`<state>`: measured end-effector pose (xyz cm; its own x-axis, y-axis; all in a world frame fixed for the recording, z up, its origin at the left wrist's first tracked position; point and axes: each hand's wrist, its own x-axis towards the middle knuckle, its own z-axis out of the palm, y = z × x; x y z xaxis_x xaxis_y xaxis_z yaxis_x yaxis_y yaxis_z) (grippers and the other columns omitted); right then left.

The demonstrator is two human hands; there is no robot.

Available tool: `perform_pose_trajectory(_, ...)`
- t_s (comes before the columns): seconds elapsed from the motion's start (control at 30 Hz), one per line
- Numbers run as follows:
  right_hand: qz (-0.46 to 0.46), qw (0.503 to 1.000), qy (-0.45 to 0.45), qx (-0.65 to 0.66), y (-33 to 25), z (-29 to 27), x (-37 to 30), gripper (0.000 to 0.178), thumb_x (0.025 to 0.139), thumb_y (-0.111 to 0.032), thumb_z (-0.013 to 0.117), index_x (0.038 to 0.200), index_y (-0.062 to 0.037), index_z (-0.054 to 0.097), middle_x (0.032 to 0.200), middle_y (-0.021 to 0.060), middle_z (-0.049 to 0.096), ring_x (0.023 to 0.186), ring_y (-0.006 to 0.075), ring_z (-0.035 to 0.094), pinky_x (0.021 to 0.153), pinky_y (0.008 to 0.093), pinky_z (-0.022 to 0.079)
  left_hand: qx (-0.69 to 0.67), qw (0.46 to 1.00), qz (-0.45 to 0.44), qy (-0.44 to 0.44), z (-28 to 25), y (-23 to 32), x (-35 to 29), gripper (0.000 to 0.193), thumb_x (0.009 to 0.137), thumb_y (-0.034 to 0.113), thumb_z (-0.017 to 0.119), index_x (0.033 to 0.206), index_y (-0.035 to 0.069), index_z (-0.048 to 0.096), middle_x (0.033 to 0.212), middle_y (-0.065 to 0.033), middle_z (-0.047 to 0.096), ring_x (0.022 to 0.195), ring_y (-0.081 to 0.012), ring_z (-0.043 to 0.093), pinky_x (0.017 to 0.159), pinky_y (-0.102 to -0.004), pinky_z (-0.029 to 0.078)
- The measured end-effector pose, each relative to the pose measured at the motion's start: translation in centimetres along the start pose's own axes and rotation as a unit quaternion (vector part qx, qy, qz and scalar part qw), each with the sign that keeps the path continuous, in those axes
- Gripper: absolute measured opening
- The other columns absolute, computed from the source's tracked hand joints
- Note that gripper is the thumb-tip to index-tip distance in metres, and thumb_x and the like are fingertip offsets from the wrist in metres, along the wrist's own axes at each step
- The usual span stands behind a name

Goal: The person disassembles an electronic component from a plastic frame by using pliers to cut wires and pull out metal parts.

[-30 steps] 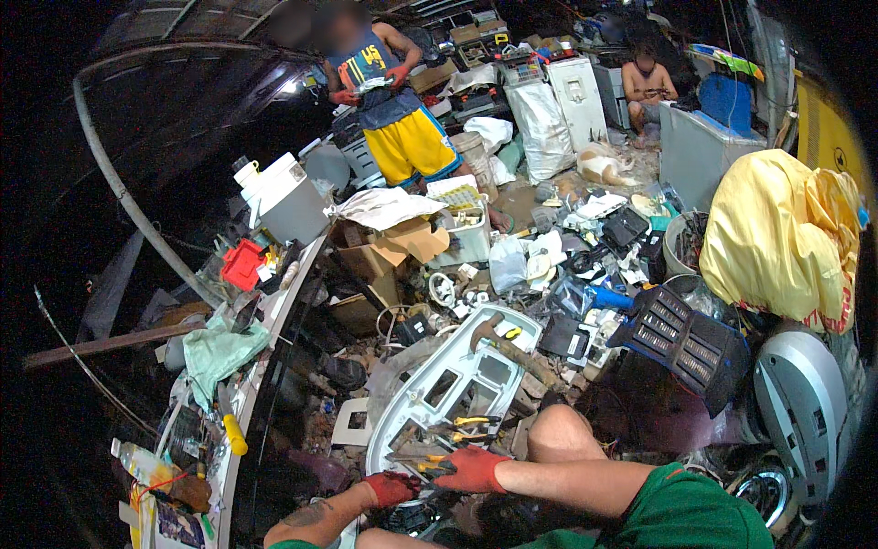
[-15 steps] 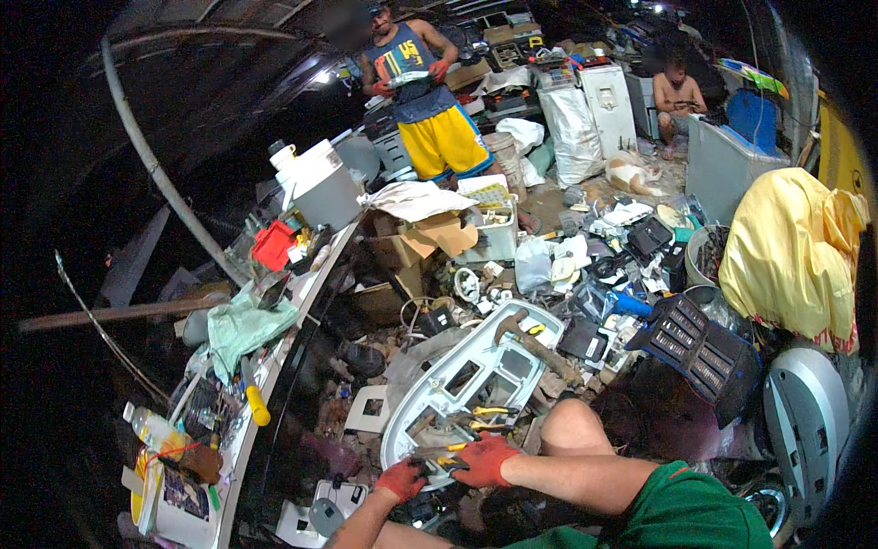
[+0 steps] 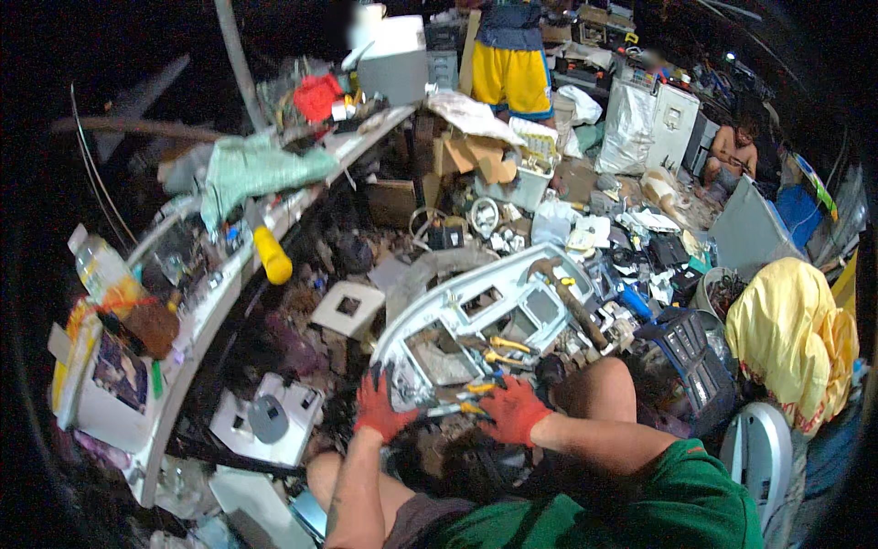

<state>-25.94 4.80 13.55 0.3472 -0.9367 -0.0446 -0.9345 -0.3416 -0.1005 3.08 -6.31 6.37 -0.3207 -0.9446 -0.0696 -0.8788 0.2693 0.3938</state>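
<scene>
Panel: long pale grey plastic appliance panel (image 3: 476,316) with several rectangular cut-outs, lying flat and slanted among scrap, near end by the knees.
Tool: small yellow-handled tool (image 3: 474,409) lying across the panel's near end.

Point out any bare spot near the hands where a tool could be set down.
Hardly any. The left hand and right hand work at the near end of the white panel. Scrap crowds the floor all around; the only flat bare surface nearby is the top of the white square plate, left of the panel.
</scene>
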Motion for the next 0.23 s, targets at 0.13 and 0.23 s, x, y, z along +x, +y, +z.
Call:
perform_pose_trajectory(0.13,-0.029,0.999,0.015,-0.037,0.1,1.8,1.9,0.046,0.084,-0.049,0.062,0.108,-0.0106,0.069,0.11,0.0158,0.065,0.113,0.041,0.052,0.093,0.0584,0.044,0.068,0.994,0.031,-0.077,0.3,-2.8,1.5,0.132,0.062,0.076,0.075,0.159,0.008,0.017,0.163,-0.0288,0.008,0.15,-0.051,0.004,0.12,-0.0636,0.011)
perform_pose_trajectory(0.23,-0.025,0.999,-0.02,-0.004,-0.9,4.9,0.7,0.047,0.083,-0.05,0.062,0.109,-0.0115,0.069,0.114,0.0187,0.065,0.117,0.0422,0.051,0.096,0.0603,0.041,0.103,0.983,0.015,-0.149,-1.5,-1.0,1.0,0.12,0.065,0.068,0.077,0.159,0.02,0.021,0.165,-0.0216,0.014,0.151,-0.0479,0.006,0.122,-0.0611,0.009)
